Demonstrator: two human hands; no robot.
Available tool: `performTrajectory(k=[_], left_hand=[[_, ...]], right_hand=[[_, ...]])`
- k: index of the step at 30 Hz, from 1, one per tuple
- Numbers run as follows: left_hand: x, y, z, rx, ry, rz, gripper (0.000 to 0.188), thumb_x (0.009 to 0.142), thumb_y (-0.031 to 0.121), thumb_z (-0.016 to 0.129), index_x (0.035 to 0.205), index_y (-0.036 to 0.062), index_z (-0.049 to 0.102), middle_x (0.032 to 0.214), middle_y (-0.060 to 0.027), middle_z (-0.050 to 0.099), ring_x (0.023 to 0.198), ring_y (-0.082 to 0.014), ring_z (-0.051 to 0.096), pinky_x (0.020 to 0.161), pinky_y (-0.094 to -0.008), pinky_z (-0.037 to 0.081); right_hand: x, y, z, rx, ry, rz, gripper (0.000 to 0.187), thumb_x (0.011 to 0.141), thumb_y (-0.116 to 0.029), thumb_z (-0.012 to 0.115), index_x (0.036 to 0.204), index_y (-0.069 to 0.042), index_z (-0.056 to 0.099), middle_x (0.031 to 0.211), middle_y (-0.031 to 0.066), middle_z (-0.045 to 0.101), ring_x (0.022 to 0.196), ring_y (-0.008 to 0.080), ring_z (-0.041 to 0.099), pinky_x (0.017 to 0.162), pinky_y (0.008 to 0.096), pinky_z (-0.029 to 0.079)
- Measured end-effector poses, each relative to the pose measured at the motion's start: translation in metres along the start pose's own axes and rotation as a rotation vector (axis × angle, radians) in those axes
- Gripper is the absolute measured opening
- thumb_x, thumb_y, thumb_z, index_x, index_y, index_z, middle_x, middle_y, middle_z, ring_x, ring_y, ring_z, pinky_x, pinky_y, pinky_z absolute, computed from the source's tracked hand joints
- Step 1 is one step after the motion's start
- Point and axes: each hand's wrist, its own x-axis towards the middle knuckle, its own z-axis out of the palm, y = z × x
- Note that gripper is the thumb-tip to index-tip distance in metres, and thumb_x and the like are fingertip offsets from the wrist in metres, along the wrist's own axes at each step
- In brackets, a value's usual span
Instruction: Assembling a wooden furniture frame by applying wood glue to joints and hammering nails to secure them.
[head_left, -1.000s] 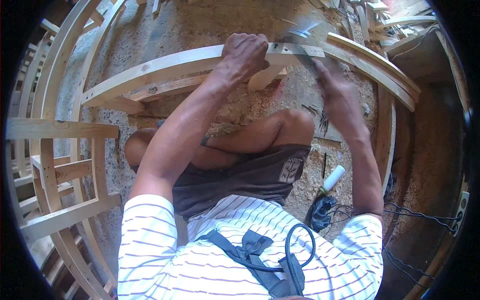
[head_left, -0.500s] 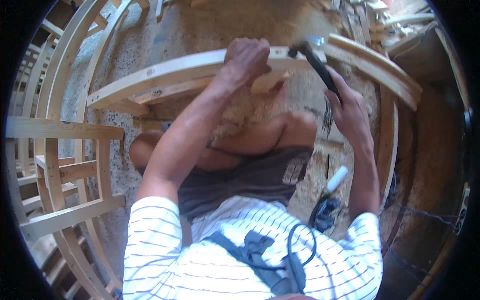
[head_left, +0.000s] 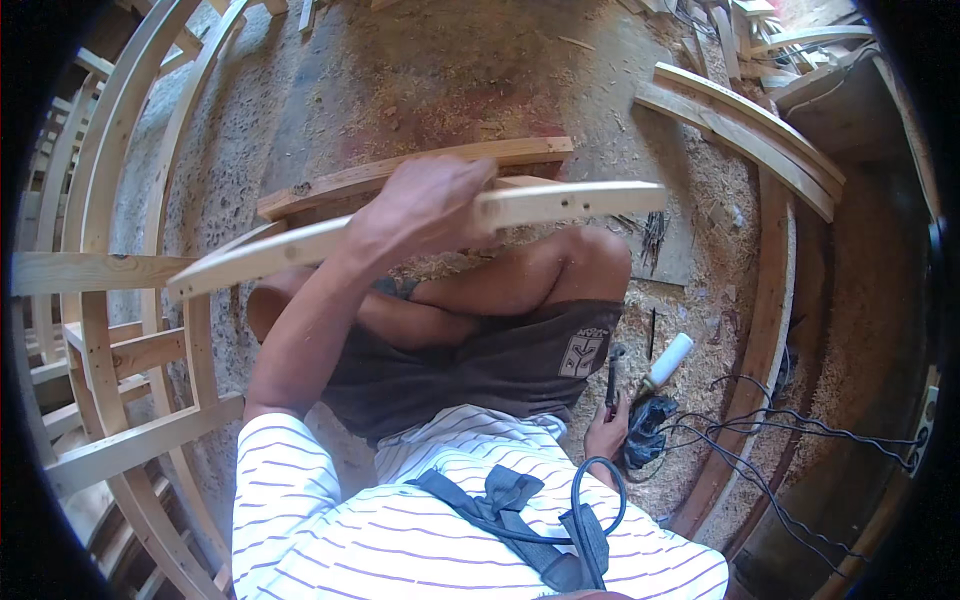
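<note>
My left hand [head_left: 425, 205] is closed around the near rail of a wooden frame [head_left: 570, 203], built from pale battens joined by short crosspieces. Dark nail spots show near the rail's right end. The frame is tilted above my crossed legs, and its far rail [head_left: 520, 152] lies beyond my hand. Low by my right hip, my right hand [head_left: 606, 435] is wrapped round the handle of a hammer [head_left: 613, 375], head pointing away from me. Just right of it lie a tool with a white cylindrical handle [head_left: 670, 358] and a black plastic bag [head_left: 650, 428].
Loose nails [head_left: 653, 240] lie in a small heap beyond my right knee. Assembled wooden frames [head_left: 140, 260] stand at the left. Stacked battens [head_left: 740, 140] lie at the far right. Black cables [head_left: 800, 425] run toward a socket strip [head_left: 922, 430]. Wood shavings litter the floor.
My right hand has lowered the hammer from above the frame's right end to beside my hip. My left hand has shifted the frame left and toward me, tilting it.
</note>
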Motion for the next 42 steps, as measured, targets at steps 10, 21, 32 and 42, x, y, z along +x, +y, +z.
performTrajectory(k=[10,21,32,42], left_hand=[[-0.162,-0.206,-0.022,-0.146,0.326,-0.545,0.066,0.092,0.047,0.071,0.131,-0.0044,0.061,0.115,-0.0257,0.072,0.105,-0.0382,0.071,0.094,-0.0440,0.054],[-0.238,-0.220,-0.033,-0.097,-0.224,-0.896,0.063,0.093,0.046,0.065,0.127,-0.0071,0.061,0.115,-0.0303,0.068,0.107,-0.0416,0.068,0.094,-0.0452,0.050],[-0.227,-0.212,-0.052,-0.418,1.092,-0.575,0.059,0.101,0.037,0.063,0.144,0.0000,0.047,0.133,-0.0173,0.060,0.119,-0.0263,0.060,0.105,-0.0423,0.044],[-0.157,-0.250,0.063,-0.637,0.740,-0.583,0.035,0.080,0.013,0.085,0.108,-0.0024,0.071,0.099,-0.0107,0.074,0.095,-0.0186,0.068,0.085,-0.0357,0.053]], right_hand=[[0.165,-0.314,-0.064,0.194,0.092,-0.752,0.040,0.102,-0.024,0.061,0.133,0.000,0.061,0.112,0.0170,0.070,0.104,0.0285,0.068,0.097,0.0405,0.052],[0.170,-0.345,0.015,-0.872,-0.929,-0.608,0.094,0.096,-0.063,0.051,0.163,-0.007,0.015,0.117,0.0262,0.070,0.099,0.0359,0.073,0.093,0.0462,0.056],[0.222,-0.384,-0.064,0.165,-0.163,-0.664,0.109,0.079,-0.034,0.086,0.160,-0.003,0.020,0.126,0.0247,0.066,0.112,0.0395,0.068,0.093,0.0494,0.058],[0.327,-0.289,0.092,0.311,-0.338,-0.536,0.062,0.077,-0.018,0.091,0.128,0.000,0.061,0.115,0.0153,0.072,0.104,0.0224,0.070,0.088,0.0356,0.057]])
